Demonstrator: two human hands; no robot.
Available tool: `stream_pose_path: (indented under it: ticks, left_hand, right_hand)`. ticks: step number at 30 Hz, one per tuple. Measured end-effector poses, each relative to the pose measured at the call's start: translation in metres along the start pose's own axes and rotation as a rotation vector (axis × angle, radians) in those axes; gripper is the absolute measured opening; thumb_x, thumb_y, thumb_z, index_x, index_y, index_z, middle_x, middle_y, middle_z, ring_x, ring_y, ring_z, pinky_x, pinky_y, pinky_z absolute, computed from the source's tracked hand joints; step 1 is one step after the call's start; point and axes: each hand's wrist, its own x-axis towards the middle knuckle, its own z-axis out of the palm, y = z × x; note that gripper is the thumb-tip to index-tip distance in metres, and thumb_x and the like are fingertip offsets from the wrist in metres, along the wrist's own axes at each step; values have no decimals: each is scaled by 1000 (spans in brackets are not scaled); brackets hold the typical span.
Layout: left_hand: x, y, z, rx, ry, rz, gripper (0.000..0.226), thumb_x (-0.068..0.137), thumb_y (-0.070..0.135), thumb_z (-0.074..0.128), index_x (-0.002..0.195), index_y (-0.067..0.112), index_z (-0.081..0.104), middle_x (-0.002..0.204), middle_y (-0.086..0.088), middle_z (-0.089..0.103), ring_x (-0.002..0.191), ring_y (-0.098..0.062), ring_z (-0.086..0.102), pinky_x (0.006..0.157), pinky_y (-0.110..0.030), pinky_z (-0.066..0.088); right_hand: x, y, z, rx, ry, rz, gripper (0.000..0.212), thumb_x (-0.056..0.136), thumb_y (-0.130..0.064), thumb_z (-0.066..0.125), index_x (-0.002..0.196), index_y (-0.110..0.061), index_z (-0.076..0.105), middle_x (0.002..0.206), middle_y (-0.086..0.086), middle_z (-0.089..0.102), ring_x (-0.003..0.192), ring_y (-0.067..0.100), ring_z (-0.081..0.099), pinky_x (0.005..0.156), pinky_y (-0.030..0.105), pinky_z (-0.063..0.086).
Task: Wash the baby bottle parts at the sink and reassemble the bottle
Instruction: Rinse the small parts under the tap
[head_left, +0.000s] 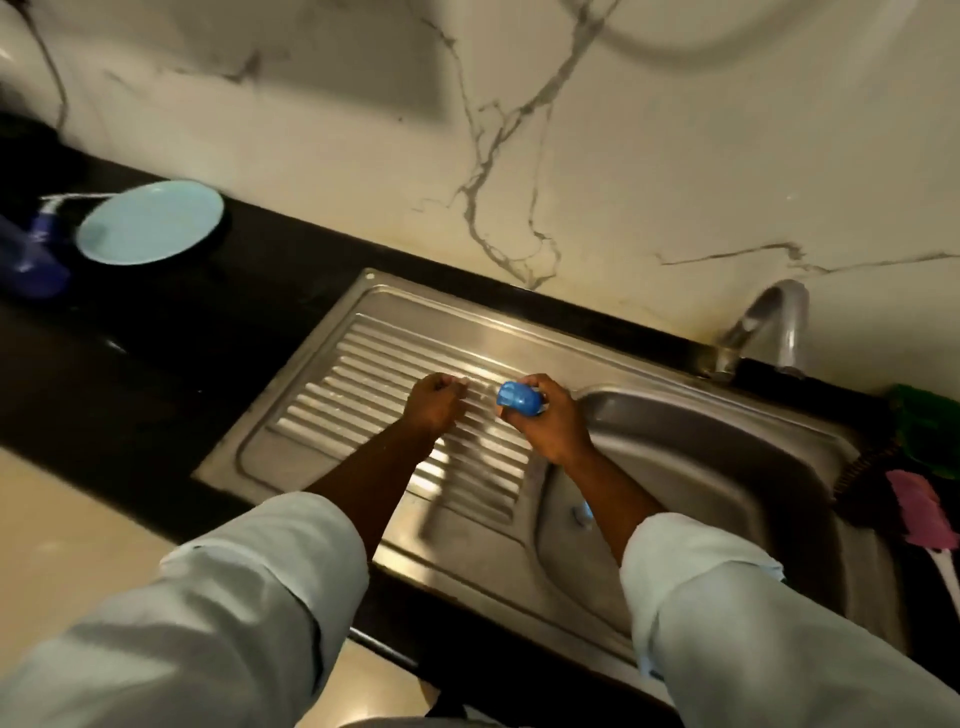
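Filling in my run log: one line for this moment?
stage: at sink | right hand: grips blue bottle part | left hand: curled over drainboard, contents unclear

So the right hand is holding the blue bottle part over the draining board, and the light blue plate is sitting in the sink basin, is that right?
Not quite. The head view shows the light blue plate on the black counter, left of the sink, not in the sink basin. The rest holds: the right hand grips the blue bottle part over the draining board.

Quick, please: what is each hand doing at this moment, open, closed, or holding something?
Left hand: fingers curled; whether it holds anything cannot be told.
Right hand: grips a blue bottle part.
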Motion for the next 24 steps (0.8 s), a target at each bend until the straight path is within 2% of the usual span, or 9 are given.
stream_pose_path:
  ticks: [3, 7, 9, 11, 13, 16, 20, 24]
  left_hand:
    - [10, -7, -45, -24, 80, -10, 23, 97, 13, 64, 74, 17, 61, 72, -6, 63, 63, -21, 57, 48, -20, 42]
    - [15, -15, -93, -8, 200, -9, 14, 90, 23, 68, 78, 18, 64, 82, -8, 68, 78, -24, 64, 63, -26, 46]
    - [22, -19, -112, 2, 212, -9, 12, 92, 22, 67, 81, 18, 66, 85, -9, 70, 81, -25, 66, 71, -33, 54]
    - [30, -23, -128, 18, 225, -5, 11, 87, 27, 70, 81, 18, 66, 86, -10, 71, 85, -27, 68, 84, -45, 60]
    - [38, -27, -143, 28, 244, -8, 17, 79, 36, 69, 80, 18, 66, 88, -13, 72, 88, -30, 71, 91, -53, 58]
    - [39, -22, -157, 46, 286, -18, 23, 82, 38, 69, 89, 16, 68, 96, -17, 73, 96, -36, 71, 92, -54, 57]
    - [42, -19, -171, 69, 287, -19, 17, 95, 30, 65, 100, 13, 68, 100, -16, 72, 98, -33, 70, 96, -53, 56]
    - [44, -19, -175, 93, 299, -32, 15, 97, 32, 63, 104, 19, 66, 100, -10, 72, 95, -27, 71, 91, -52, 59]
  right_hand:
    - [11, -15, 35, -41, -67, -14, 40, 71, -30, 91, 100, -17, 67, 90, -6, 70, 77, 2, 62, 69, 4, 44]
    - [30, -26, 82, -156, -137, -60, 47, 63, -41, 92, 99, -23, 67, 93, -7, 72, 85, 11, 70, 80, 26, 59]
    - [42, -30, 105, -239, -183, -71, 52, 63, -44, 93, 103, -23, 67, 96, -8, 71, 87, 9, 70, 82, 29, 62]
    - [54, -35, 125, -272, -195, -74, 55, 62, -46, 93, 105, -23, 67, 98, -8, 70, 89, 9, 70, 81, 26, 61]
    - [61, -44, 140, -276, -200, -81, 56, 63, -42, 94, 107, -23, 67, 101, -6, 69, 91, 9, 69, 79, 21, 59]
    - [69, -53, 157, -262, -215, -73, 54, 68, -32, 93, 112, -18, 66, 108, -3, 67, 95, 10, 66, 69, 4, 46]
    - [80, -60, 173, -265, -224, -76, 46, 71, -32, 88, 110, -21, 66, 107, -3, 65, 94, 12, 64, 77, 18, 54]
    - [87, -62, 184, -192, -221, -31, 39, 74, -17, 89, 103, -14, 63, 98, -6, 63, 82, 5, 63, 58, -2, 42]
